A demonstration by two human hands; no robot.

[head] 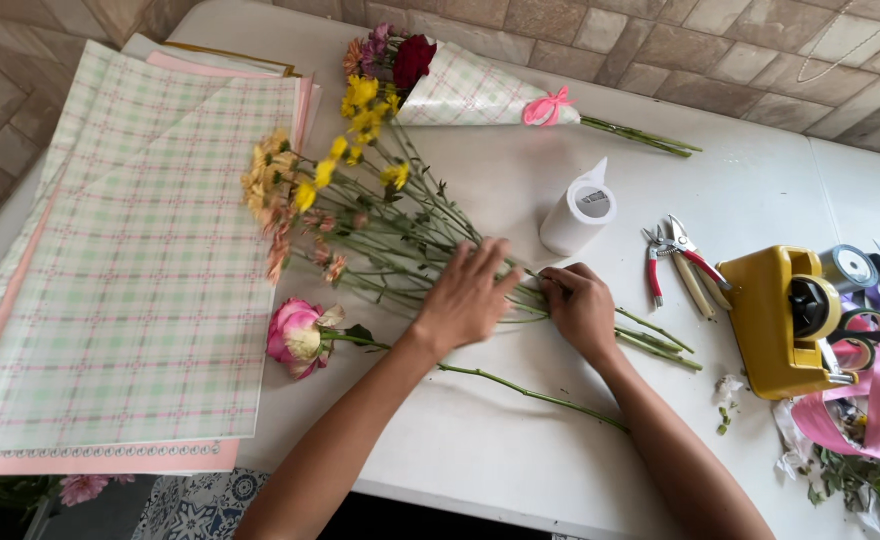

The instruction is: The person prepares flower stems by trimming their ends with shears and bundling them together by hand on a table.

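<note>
The left hand (465,298) lies spread on the flower stems (410,235) on the tabletop (480,440); the right hand (582,308) pinches them (its fingertips hidden), and the stems' middle is covered.

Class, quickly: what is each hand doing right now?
Left hand: open, fingers spread, resting on the flower stems.
Right hand: closed, pinching the stems.

Loose yellow and orange flowers (360,215) lie flat on the table, green stems bunched together
</note>
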